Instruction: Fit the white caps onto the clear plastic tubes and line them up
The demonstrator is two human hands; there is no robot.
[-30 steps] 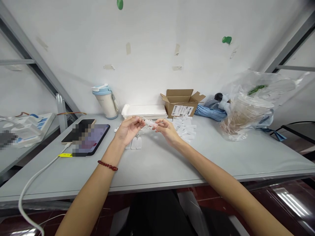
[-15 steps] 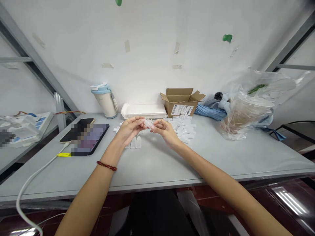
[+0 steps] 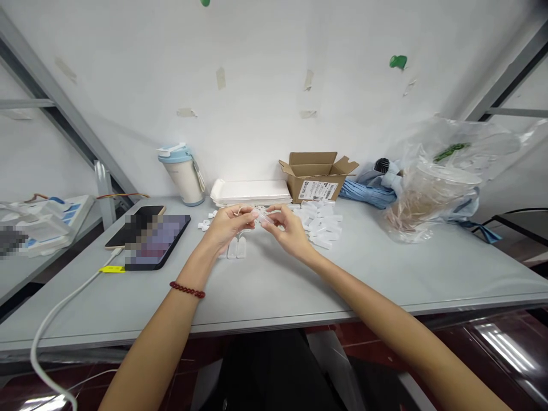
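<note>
Between my two hands is a small translucent plastic piece (image 3: 262,217), partly covered by the fingers. My left hand (image 3: 228,227) is closed in a pinch on its left end, with a red bead bracelet on the wrist. Thumb and fingers of my right hand (image 3: 291,229) grip the right end. Below the left fingers, flat rounded translucent pieces (image 3: 237,248) lie side by side on the table. A heap of similar clear plastic pieces (image 3: 322,222) spreads to the right of my right hand. Small white parts (image 3: 206,222) sit left of my left hand, some hidden by it.
Behind the hands stand a stack of white trays (image 3: 252,192) and an open cardboard box (image 3: 317,181). A tumbler (image 3: 183,176), a phone (image 3: 136,225) and a tablet (image 3: 160,242) with a white cable (image 3: 55,311) are at left. A bagged cup (image 3: 436,194) and blue cloth (image 3: 370,193) are at right.
A thin white cord showed by the fingers one second ago; now little of it shows. The hands have drawn slightly closer around the translucent piece, which both still hold.
</note>
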